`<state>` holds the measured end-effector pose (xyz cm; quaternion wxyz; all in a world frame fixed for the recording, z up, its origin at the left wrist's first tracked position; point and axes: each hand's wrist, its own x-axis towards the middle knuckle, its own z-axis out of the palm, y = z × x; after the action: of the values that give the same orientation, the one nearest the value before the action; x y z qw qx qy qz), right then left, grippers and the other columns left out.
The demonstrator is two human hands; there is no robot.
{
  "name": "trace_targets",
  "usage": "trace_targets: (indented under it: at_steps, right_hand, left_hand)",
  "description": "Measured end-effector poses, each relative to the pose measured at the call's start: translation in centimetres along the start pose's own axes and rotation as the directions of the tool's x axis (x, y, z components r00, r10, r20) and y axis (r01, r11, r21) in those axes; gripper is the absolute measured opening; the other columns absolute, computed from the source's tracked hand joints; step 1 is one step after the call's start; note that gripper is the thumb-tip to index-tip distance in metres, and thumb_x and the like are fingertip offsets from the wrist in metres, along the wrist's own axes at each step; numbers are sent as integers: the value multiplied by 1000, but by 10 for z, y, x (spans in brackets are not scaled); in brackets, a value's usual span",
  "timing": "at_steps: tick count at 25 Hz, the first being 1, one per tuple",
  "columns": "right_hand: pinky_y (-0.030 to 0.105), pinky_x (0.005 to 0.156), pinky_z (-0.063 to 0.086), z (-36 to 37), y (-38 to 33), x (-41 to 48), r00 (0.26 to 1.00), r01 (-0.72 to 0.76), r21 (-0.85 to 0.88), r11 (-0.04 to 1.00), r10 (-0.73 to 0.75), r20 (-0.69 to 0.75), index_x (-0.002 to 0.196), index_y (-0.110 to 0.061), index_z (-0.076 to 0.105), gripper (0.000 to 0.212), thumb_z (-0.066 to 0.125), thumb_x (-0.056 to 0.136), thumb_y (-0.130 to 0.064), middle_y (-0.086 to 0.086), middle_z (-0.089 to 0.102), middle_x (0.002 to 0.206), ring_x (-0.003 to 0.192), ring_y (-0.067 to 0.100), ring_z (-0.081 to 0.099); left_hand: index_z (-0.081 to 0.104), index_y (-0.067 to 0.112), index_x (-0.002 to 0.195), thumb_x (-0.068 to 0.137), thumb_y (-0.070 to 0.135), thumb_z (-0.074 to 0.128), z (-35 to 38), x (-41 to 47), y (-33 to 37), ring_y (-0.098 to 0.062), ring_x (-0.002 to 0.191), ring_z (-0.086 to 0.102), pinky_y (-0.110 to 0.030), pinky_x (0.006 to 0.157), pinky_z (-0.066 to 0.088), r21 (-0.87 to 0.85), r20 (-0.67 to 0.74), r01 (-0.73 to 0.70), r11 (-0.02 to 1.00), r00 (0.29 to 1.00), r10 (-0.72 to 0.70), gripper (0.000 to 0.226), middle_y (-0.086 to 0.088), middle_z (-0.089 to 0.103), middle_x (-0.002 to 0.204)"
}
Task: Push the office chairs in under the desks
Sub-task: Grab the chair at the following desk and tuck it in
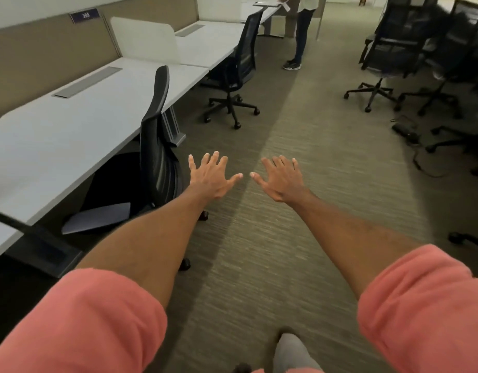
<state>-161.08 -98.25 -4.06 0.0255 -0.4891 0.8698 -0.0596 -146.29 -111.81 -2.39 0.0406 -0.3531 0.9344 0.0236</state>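
Two bare arms in rolled pink sleeves (79, 321) reach forward over grey carpet (299, 238). The left hand (212, 177) and right hand (282, 179) hover with fingers spread wide, holding nothing. Just left of the left hand, a black office chair (157, 146) sits tucked under the long white desk (57, 135). Farther along, a second chair (239, 65) stands beside the desk, its wheeled base out on the carpet

Head-worn, looking forward and down (wide-angle).
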Motion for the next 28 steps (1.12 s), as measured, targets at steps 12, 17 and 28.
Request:
trace_targets:
  at_steps: [12,17,28]
  right_hand:
    - [55,122,8,-19,34,262,952,306,-37,951,-305,26,156,-20,27,74,22,98,-67,16,33,158,150,30,21]
    - [56,121,10,-27,-15,356,878,479,-12,878,-479,4,154,-21,30,73,22,98,-67,15,36,156,149,31,23]
    - [57,120,7,-25,-166,502,659,749,-6,662,-747,-87,150,-22,38,65,27,100,-62,13,42,153,146,30,30]
  left_hand:
    - [26,18,155,95,70,33,-47,195,-20,-29,152,2,-61,119,-2,-92,-175,299,950,934,-311,80,-8,10,166]
    - [28,16,154,95,68,35,-70,236,-80,-30,152,3,-62,118,-1,-81,-233,469,880,849,-474,79,-9,12,165]
    - [26,18,155,95,71,25,-67,286,-206,-30,151,11,-63,117,3,-128,-145,686,716,702,-698,80,-9,16,164]
